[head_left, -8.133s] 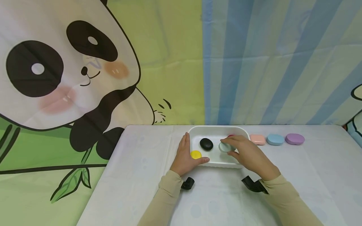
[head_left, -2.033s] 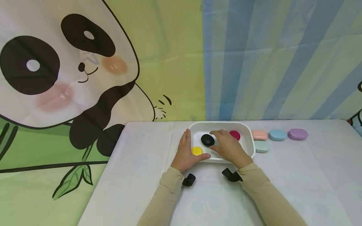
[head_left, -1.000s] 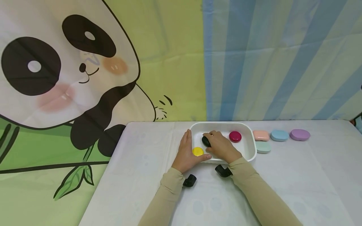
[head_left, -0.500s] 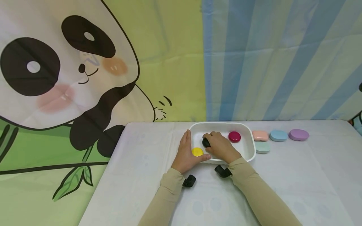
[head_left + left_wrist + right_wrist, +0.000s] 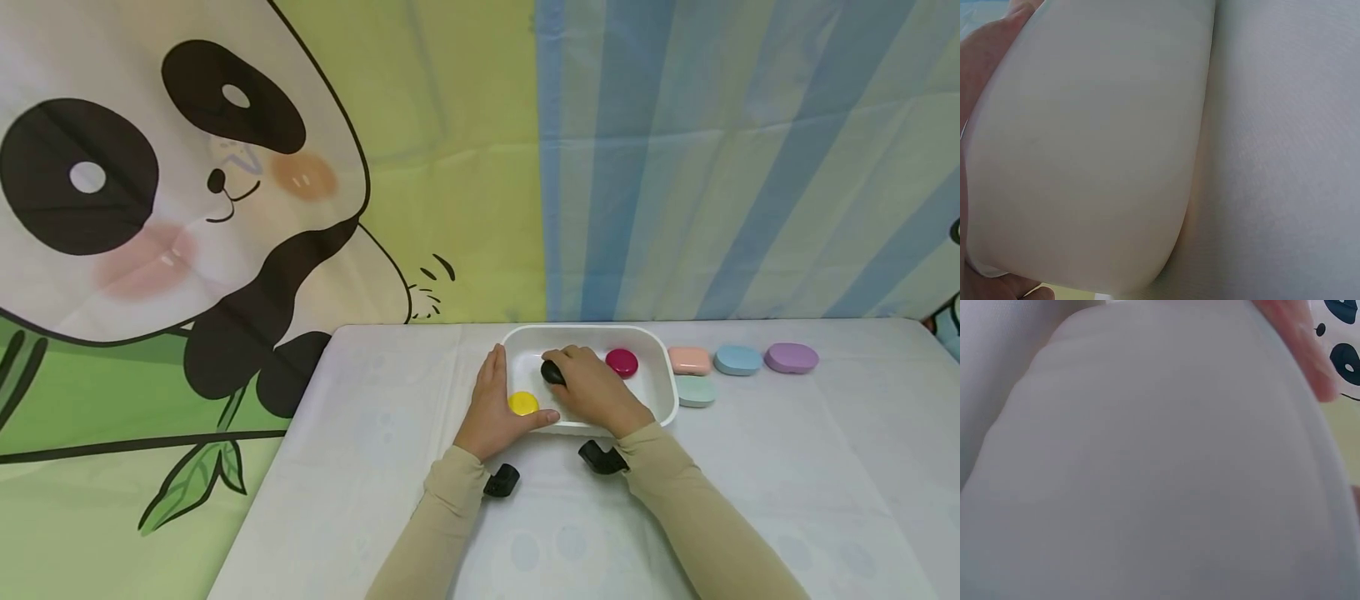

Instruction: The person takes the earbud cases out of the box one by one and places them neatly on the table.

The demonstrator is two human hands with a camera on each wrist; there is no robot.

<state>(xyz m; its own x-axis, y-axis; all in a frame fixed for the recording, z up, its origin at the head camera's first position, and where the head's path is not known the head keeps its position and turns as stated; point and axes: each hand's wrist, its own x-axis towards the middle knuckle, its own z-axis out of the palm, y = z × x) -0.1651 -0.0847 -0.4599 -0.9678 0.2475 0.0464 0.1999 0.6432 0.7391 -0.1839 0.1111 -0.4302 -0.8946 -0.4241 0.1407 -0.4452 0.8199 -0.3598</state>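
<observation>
A white rectangular tray [image 5: 651,404] stands on the table, its outer wall filling much of both wrist views. My left hand [image 5: 491,417] rests at its near left corner. The straight fingers lie along the left side and the thumb over the front rim. Inside the tray my right hand [image 5: 596,390] pinches a black rounded soap bar [image 5: 552,372] between thumb and fingers, which partly hide it. A yellow round bar [image 5: 523,403] lies in the near left corner beside my left hand. Farther right in the tray sits a crimson round bar [image 5: 622,363].
Right of the tray lie a peach bar [image 5: 689,360], a blue bar [image 5: 738,360] and a purple bar [image 5: 792,357] in a row. Nearer me, a mint-green bar [image 5: 695,391] lies close to the tray's right wall. A panda-printed curtain [image 5: 457,208] hangs behind the table.
The mint-green bar, earlier in my right hand over the tray, lies on the table to the right. My right hand has since taken hold of the black bar, shifting slightly. My left hand stays.
</observation>
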